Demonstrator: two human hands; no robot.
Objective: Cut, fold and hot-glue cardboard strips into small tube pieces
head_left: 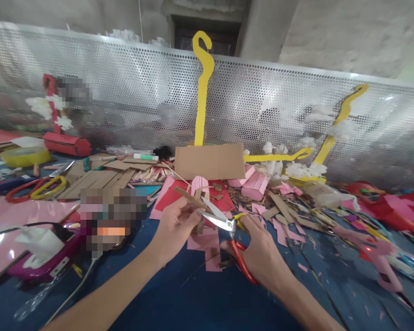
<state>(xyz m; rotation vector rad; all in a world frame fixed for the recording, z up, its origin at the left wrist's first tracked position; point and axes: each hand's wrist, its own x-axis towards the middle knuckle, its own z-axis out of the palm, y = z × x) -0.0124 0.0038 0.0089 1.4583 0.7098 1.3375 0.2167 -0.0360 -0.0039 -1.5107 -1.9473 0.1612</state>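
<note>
My right hand (pixel 258 246) grips a pair of scissors (pixel 242 262) with red and yellow handles. Their blades stand apart and point left, toward my left hand. Between the fingers of my left hand (pixel 175 227) is a narrow strip of brown cardboard (pixel 190 197), close to the blade tips. Whether the blades touch the strip I cannot tell. Beneath the hands lie pink paper pieces (pixel 212 250) and a red sheet (pixel 170 196) with small brown scraps on it.
A brown cardboard piece (pixel 209 162) stands before a tall yellow hook shape (pixel 202 101). Left are a tape roll (pixel 25 156), another pair of scissors (pixel 48 187) and a purple box (pixel 43 266). A pink glue gun (pixel 372 250) lies right. Behind rises a perforated metal panel (pixel 134 96).
</note>
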